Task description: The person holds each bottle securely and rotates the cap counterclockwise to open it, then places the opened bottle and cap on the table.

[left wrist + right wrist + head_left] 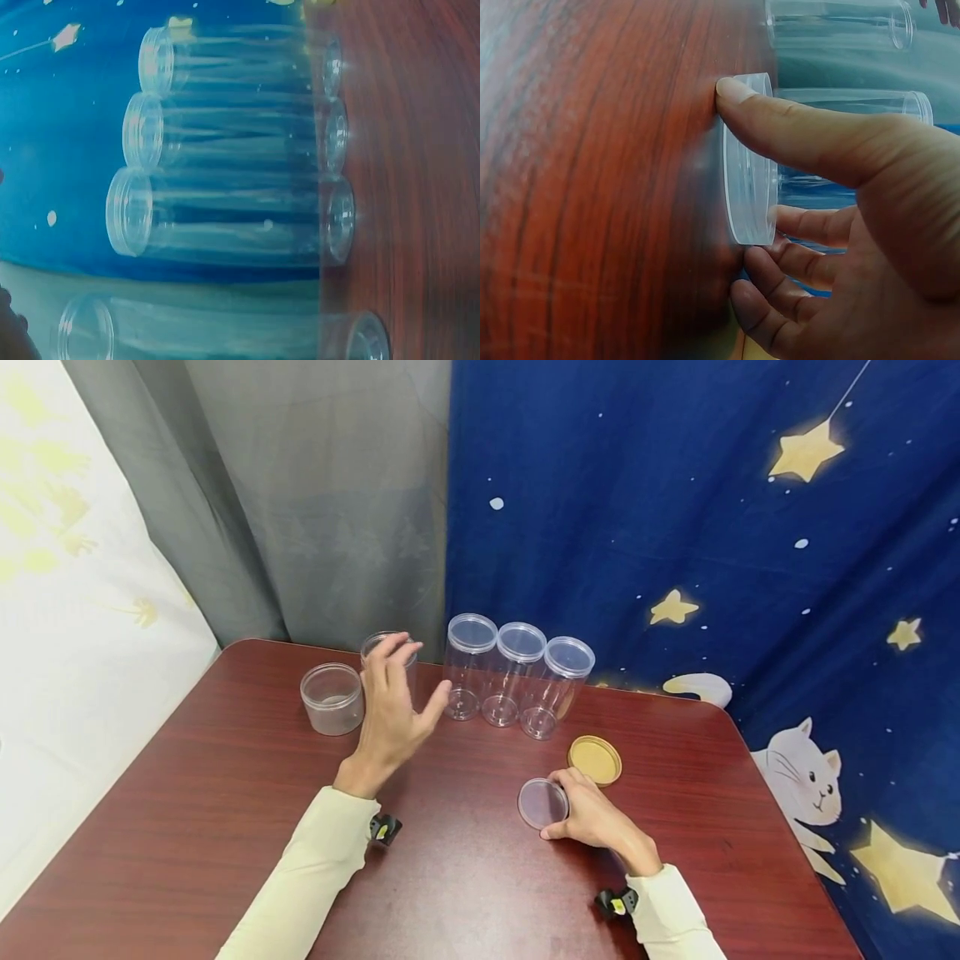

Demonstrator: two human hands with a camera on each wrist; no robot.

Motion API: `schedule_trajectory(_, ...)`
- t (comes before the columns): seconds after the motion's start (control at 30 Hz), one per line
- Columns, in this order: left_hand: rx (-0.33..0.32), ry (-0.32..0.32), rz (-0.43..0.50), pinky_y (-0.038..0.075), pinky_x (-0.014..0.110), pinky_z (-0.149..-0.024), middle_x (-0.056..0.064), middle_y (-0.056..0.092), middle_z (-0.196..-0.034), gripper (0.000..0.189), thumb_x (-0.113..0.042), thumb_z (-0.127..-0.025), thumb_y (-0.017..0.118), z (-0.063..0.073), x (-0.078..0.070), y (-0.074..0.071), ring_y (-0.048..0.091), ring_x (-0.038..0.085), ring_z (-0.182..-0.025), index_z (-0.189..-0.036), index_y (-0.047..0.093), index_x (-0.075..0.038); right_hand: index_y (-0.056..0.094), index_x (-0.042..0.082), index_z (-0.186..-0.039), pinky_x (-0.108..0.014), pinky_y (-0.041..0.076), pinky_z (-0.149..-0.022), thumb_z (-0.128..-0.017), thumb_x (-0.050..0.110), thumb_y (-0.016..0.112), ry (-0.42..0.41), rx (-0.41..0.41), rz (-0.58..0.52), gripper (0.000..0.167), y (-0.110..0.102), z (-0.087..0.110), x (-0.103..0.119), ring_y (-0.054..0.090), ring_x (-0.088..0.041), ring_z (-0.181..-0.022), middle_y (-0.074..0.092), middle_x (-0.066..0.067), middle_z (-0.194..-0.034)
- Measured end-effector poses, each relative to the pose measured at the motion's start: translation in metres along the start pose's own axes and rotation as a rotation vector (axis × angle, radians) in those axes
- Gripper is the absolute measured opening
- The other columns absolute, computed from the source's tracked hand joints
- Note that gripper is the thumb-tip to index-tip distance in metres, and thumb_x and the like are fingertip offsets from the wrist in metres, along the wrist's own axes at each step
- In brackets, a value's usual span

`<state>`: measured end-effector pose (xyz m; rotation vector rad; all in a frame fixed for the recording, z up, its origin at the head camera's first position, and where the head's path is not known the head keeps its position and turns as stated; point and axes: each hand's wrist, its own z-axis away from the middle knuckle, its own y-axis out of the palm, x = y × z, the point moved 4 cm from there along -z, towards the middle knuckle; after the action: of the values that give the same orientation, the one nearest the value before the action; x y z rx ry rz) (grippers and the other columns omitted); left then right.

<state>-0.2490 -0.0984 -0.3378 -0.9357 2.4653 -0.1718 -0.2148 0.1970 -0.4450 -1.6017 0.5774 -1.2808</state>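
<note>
My right hand (597, 817) grips a round clear plastic lid (542, 804) by its rim, thumb on one side and fingers on the other. The lid lies flat, close to the tabletop; whether it touches the wood I cannot tell. My left hand (392, 710) is raised with fingers spread and holds nothing. It partly hides a tall clear jar (375, 647) in the head view; the left wrist view shows that jar (225, 326) at the bottom, with fingers at the left edge. Three tall clear lidded jars (467, 668), (513, 672), (557, 685) stand in a row to its right.
A short, wide clear jar (332, 714) without a lid stands at the left. The gold lid (595, 760) lies just beyond my right hand. Curtains (555, 510) hang behind the back edge of the brown table (450, 877).
</note>
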Motion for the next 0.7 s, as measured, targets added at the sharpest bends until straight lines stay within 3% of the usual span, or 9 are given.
schedule_trajectory(0.2,0.143,0.042,0.119,0.035,0.045,-0.11,0.022,0.049,-0.135,0.057,-0.022,-0.087,0.069,0.004,-0.011,0.015,0.047,0.034,-0.128,-0.131,0.048,0.005,0.058,0.002,-0.117,-0.044,0.044,-0.094,-0.06,0.02,0.095,0.005,-0.002,-0.007,0.071,0.0,0.0,-0.001,0.051,-0.025,-0.106,0.058,-0.009,-0.113)
schedule_trajectory(0.33,0.253,0.008,0.134,0.043,0.042,-0.106,0.018,0.052,-0.132,0.058,-0.021,-0.088,0.071,0.008,-0.014,0.026,0.054,0.03,-0.122,-0.135,0.046,0.002,0.057,0.002,-0.118,-0.043,0.043,-0.094,-0.06,0.019,0.095,0.016,0.002,-0.015,0.071,0.0,0.0,-0.001,0.051,-0.025,-0.107,0.058,-0.009,-0.114)
schedule_trajectory(0.47,0.349,-0.103,0.083,0.045,0.042,-0.104,0.016,0.05,-0.135,0.064,-0.026,-0.088,0.072,0.013,-0.01,0.037,0.054,0.029,-0.122,-0.139,0.042,-0.001,0.057,0.003,-0.118,-0.043,0.043,-0.094,-0.061,0.019,0.094,0.023,0.008,-0.019,0.07,0.0,0.0,-0.002,0.05,-0.024,-0.107,0.057,-0.009,-0.114)
schedule_trajectory(0.7,0.46,-0.335,0.015,0.045,0.048,-0.104,0.019,0.048,-0.139,0.081,-0.037,-0.085,0.076,0.019,0.005,0.049,0.054,0.034,-0.123,-0.144,0.036,0.0,0.057,0.004,-0.116,-0.043,0.043,-0.092,-0.06,0.02,0.095,0.009,0.001,-0.019,0.069,0.0,0.0,-0.001,0.05,-0.024,-0.104,0.057,-0.008,-0.111)
